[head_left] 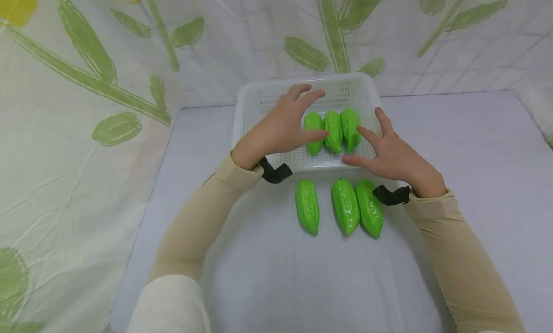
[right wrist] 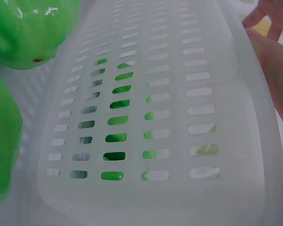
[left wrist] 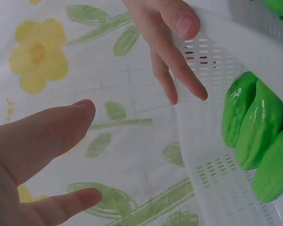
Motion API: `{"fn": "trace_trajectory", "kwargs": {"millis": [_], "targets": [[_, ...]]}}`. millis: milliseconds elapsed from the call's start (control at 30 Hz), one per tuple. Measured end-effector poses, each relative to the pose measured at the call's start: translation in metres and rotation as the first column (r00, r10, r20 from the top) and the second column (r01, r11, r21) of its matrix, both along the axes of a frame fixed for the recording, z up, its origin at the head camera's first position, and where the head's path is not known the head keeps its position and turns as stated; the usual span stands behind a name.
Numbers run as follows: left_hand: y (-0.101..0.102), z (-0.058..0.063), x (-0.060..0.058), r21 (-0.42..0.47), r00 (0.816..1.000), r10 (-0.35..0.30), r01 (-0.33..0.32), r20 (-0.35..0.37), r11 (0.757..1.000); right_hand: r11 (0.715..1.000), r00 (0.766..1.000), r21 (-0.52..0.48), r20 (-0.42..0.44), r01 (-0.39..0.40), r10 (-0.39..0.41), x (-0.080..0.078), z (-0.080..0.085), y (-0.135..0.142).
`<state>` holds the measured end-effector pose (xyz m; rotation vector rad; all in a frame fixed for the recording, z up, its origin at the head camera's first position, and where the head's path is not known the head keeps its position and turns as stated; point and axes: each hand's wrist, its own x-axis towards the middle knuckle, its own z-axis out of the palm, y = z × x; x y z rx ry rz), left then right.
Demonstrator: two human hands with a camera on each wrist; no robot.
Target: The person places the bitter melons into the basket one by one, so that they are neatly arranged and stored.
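Note:
Above the left part of a white perforated plastic basket (head_left: pixel 304 168), my left hand (head_left: pixel 287 119) hovers with fingers spread and thumb apart. My right hand (head_left: pixel 390 153) reaches over the basket's right side, its fingers also spread. Neither hand holds anything. Three glossy green, elongated, ridged fruits (head_left: pixel 333 131) lie side by side in the basket, between the two hands. In the left wrist view the fruits (left wrist: pixel 259 125) show inside the basket wall. On the table before the basket lie three more such fruits: a single one (head_left: pixel 307 207) and a touching pair (head_left: pixel 345 206).
A pale cloth covers the table (head_left: pixel 276 285). Behind and to the left hangs a white sheet (head_left: pixel 242 45) with green leaf and yellow flower prints. Each wrist wears a black strap mount (head_left: pixel 276 172). The basket's slotted wall (right wrist: pixel 236 117) fills the right wrist view.

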<state>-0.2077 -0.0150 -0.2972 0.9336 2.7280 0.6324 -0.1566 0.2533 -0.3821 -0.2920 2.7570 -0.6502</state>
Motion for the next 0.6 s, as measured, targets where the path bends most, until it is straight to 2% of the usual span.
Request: {"fn": "trace_trajectory", "kwargs": {"millis": [133,400,600], "targets": [[-0.007,-0.002,0.016,0.037,0.998,-0.026,0.028,-0.05,0.999,1.0,1.0,0.013,0.009,-0.002,0.002,-0.001,0.0,0.0],[-0.019,-0.002,0.047,0.031,0.998,-0.041,0.042,-0.042,0.999,1.0,1.0,0.014,0.015,0.005,-0.005,-0.001,0.0,-0.002],[-0.024,-0.007,0.066,0.058,0.994,-0.074,0.079,-0.083,0.995,1.0,1.0,0.011,0.009,0.01,-0.011,0.001,0.0,-0.003]]}}
